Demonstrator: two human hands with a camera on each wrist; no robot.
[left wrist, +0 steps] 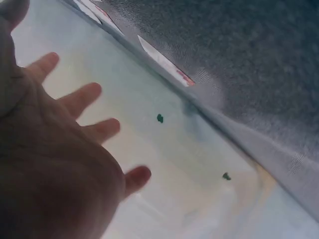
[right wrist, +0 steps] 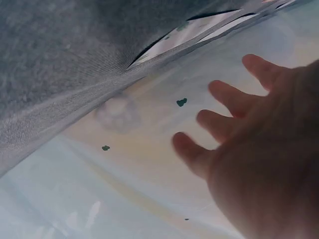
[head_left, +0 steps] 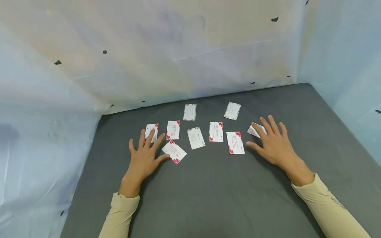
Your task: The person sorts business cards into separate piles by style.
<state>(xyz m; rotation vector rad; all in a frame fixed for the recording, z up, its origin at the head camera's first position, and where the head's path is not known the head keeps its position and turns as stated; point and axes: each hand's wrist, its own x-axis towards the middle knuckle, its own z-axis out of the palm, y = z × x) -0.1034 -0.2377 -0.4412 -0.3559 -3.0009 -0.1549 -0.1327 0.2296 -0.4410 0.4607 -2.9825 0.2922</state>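
Both hands are spread, palms down, above a grey cloth. In the head view, the left hand (head_left: 144, 162) has its fingertips over a red-flowered card (head_left: 153, 126), partly hiding it. Its thumb tip overlaps the left edge of a tilted red-flowered card (head_left: 176, 152); whether it touches cannot be told. The right hand (head_left: 275, 147) covers part of a white card (head_left: 253, 131) at the far right. Left of its thumb lies another red-flowered card (head_left: 235, 143). Each wrist view shows the left palm (left wrist: 55, 164) and right palm (right wrist: 269, 169) with straight fingers holding nothing.
More cards lie between the hands: red-flowered ones (head_left: 173, 130) (head_left: 216, 132) and green-leafed ones (head_left: 196, 138) (head_left: 190, 112) (head_left: 232, 111). The grey table (head_left: 208, 198) ends at a pale sheet wall (head_left: 178, 66) behind it, with more sheeting at both sides.
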